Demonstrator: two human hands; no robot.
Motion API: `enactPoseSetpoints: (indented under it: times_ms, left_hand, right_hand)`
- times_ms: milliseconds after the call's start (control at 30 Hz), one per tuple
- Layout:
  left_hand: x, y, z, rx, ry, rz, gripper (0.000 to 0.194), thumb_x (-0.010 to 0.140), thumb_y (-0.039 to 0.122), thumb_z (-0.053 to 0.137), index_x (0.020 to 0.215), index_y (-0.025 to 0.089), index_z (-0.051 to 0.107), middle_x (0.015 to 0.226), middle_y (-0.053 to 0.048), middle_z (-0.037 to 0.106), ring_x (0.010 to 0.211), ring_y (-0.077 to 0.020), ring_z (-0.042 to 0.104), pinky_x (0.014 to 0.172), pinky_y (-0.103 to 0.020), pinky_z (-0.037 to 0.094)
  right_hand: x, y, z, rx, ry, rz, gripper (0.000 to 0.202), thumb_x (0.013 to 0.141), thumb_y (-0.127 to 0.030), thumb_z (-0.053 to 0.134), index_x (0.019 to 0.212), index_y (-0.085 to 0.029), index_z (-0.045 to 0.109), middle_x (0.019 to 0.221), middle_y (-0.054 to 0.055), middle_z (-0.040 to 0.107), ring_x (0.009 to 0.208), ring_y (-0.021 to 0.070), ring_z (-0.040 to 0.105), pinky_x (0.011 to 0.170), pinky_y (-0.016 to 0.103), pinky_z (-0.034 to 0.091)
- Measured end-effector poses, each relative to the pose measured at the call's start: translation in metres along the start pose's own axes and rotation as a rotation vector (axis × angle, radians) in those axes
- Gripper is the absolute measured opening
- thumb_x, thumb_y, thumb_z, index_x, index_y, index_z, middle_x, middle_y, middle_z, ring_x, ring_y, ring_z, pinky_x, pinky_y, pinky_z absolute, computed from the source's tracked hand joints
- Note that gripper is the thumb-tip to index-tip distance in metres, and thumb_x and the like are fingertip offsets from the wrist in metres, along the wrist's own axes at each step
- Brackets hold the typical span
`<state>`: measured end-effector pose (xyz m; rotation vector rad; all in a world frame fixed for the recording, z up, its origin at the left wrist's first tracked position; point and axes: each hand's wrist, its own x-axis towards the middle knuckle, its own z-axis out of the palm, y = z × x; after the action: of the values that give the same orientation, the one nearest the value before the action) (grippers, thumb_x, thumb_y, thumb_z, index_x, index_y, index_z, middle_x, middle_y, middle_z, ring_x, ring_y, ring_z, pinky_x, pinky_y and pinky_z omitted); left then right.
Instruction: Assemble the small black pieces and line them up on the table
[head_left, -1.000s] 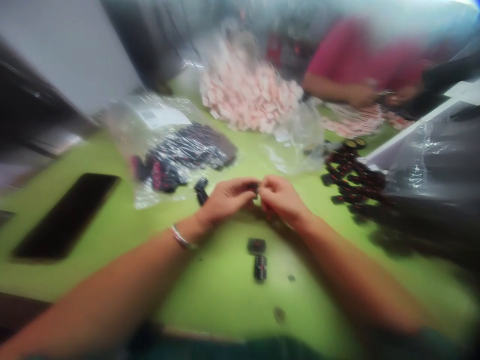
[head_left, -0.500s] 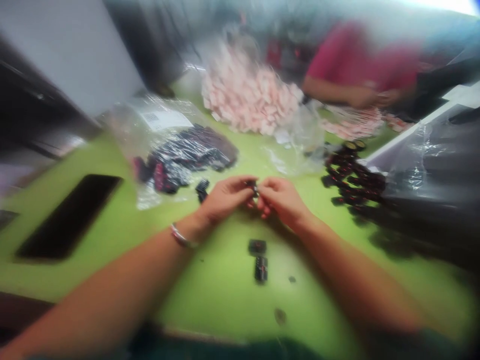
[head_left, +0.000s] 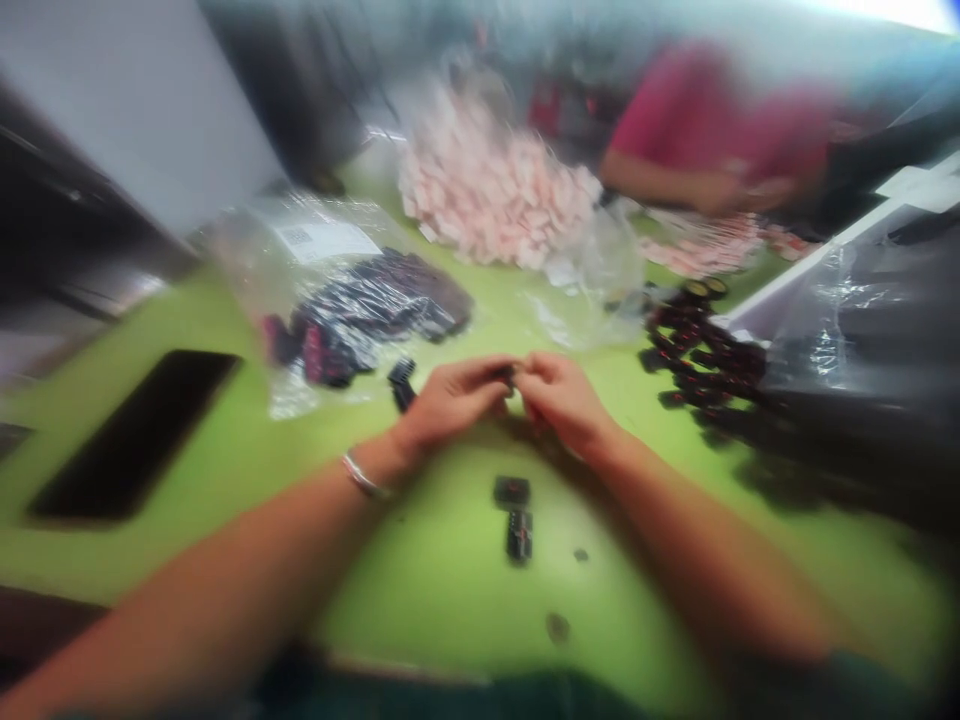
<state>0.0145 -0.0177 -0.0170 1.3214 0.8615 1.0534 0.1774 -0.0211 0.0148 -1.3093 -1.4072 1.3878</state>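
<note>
My left hand (head_left: pixel 455 402) is closed in a pinch on a small dark part (head_left: pixel 511 378), most of which the fingers hide. My right hand (head_left: pixel 561 402) meets it there, its thumb and fingertips closed on the same part's right side. Beside my left wrist lies a black ribbed piece (head_left: pixel 402 382). Below the hands, a black rectangular block (head_left: pixel 512 490) rests on the green table (head_left: pixel 435 600), and a second black block (head_left: pixel 519 537) with pale markings sits just under it.
A clear bag of black parts (head_left: pixel 375 300) lies at left, near a dark flat slab (head_left: pixel 139 435). Behind are heaped pale pink pieces (head_left: pixel 502 200). Dark red-black parts (head_left: pixel 701 360) pile at right by a plastic-covered box (head_left: pixel 862 310). A person in pink (head_left: pixel 690 130) works across the table.
My right fingers have curled in closer against the small dark part, and less of it shows. The hands stay in nearly the same place, and the view has shifted slightly.
</note>
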Motion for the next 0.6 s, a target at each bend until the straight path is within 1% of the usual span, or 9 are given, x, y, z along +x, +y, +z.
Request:
enactPoseSetpoints:
  times_ms: [133, 200, 300, 400, 467, 567, 600]
  left_hand:
    - [0.001, 0.001, 0.000, -0.202, -0.021, -0.089, 0.040, 0.074, 0.027, 0.072, 0.112, 0.014, 0.066, 0.077, -0.003, 0.069, 0.061, -0.0110, 0.061, 0.063, -0.025, 0.052]
    - [0.002, 0.002, 0.000, -0.233, -0.017, -0.095, 0.040, 0.074, 0.028, 0.072, 0.111, 0.014, 0.065, 0.078, -0.003, 0.069, 0.061, -0.0107, 0.061, 0.063, -0.025, 0.051]
    - [0.003, 0.002, 0.000, -0.185, -0.026, -0.085, 0.040, 0.075, 0.027, 0.072, 0.112, 0.013, 0.064, 0.076, -0.003, 0.069, 0.062, -0.0109, 0.061, 0.064, -0.025, 0.052]
    - [0.002, 0.002, 0.001, -0.097, -0.024, -0.075, 0.040, 0.075, 0.027, 0.071, 0.112, 0.013, 0.065, 0.075, -0.003, 0.070, 0.060, -0.0113, 0.062, 0.065, -0.026, 0.053]
    - [0.001, 0.002, 0.002, -0.040, 0.005, -0.056, 0.039, 0.075, 0.026, 0.071, 0.110, 0.012, 0.066, 0.078, -0.004, 0.071, 0.060, -0.0119, 0.062, 0.065, -0.026, 0.053]
    - [0.001, 0.001, 0.004, 0.026, 0.054, -0.014, 0.037, 0.075, 0.026, 0.070, 0.109, 0.012, 0.068, 0.083, -0.006, 0.072, 0.062, -0.0120, 0.062, 0.067, -0.027, 0.053]
    - [0.001, 0.001, 0.004, 0.025, 0.057, -0.011, 0.037, 0.075, 0.026, 0.070, 0.109, 0.012, 0.068, 0.085, -0.006, 0.072, 0.062, -0.0119, 0.062, 0.067, -0.027, 0.053]
  right_hand:
    - [0.003, 0.003, -0.005, 0.123, -0.103, 0.071, 0.023, 0.074, -0.036, 0.064, 0.067, -0.018, 0.051, 0.044, -0.005, 0.058, 0.030, 0.0074, 0.047, 0.032, 0.017, 0.042]
    - [0.004, 0.003, -0.006, 0.143, -0.110, 0.070, 0.025, 0.073, -0.038, 0.066, 0.069, -0.017, 0.053, 0.047, -0.004, 0.060, 0.033, 0.0079, 0.050, 0.034, 0.018, 0.044]
    - [0.002, 0.001, -0.005, 0.093, -0.087, 0.043, 0.021, 0.073, -0.034, 0.064, 0.068, -0.018, 0.052, 0.046, -0.004, 0.059, 0.033, 0.0081, 0.050, 0.034, 0.018, 0.044]
    - [0.000, -0.001, -0.001, -0.012, -0.051, 0.033, 0.014, 0.074, -0.026, 0.058, 0.065, -0.019, 0.049, 0.044, -0.006, 0.057, 0.032, 0.0083, 0.049, 0.033, 0.018, 0.041]
    - [0.000, -0.001, 0.002, -0.113, -0.001, 0.019, 0.010, 0.073, -0.020, 0.053, 0.064, -0.019, 0.048, 0.041, -0.007, 0.053, 0.031, 0.0079, 0.046, 0.032, 0.017, 0.038]
    - [0.001, 0.000, 0.006, -0.262, 0.105, -0.071, 0.014, 0.069, -0.013, 0.052, 0.059, -0.020, 0.045, 0.040, -0.009, 0.045, 0.032, 0.0055, 0.042, 0.032, 0.015, 0.032]
    - [0.002, 0.001, 0.007, -0.287, 0.122, -0.099, 0.015, 0.068, -0.012, 0.052, 0.058, -0.020, 0.044, 0.040, -0.009, 0.044, 0.033, 0.0048, 0.041, 0.033, 0.015, 0.030]
